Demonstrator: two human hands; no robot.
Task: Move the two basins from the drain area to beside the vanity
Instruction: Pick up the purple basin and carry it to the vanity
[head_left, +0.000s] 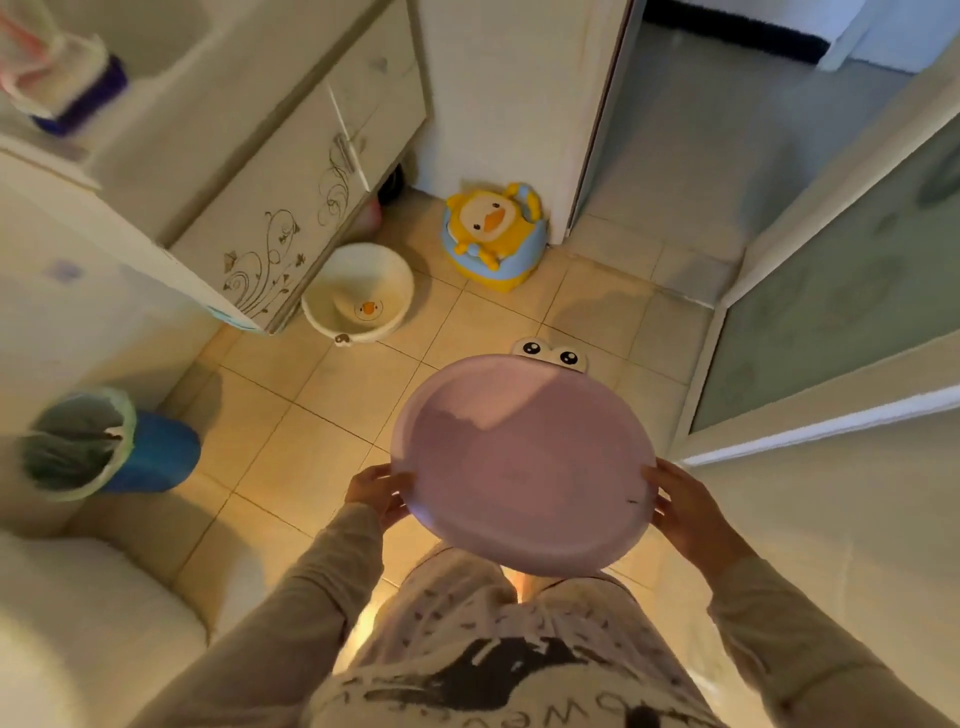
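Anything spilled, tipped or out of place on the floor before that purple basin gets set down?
Nothing stands out. The purple basin is held level between the left hand and right hand. The white basin sits upright beside the vanity; no spill shows on the floor tiles.

Beige tiled floor (322, 441) under warm light; cream cabinet (291, 208) with floral scrollwork at left, frosted glass door (831, 322) at right, open doorway (691, 119) ahead, blue lined bin (104, 447) lower left
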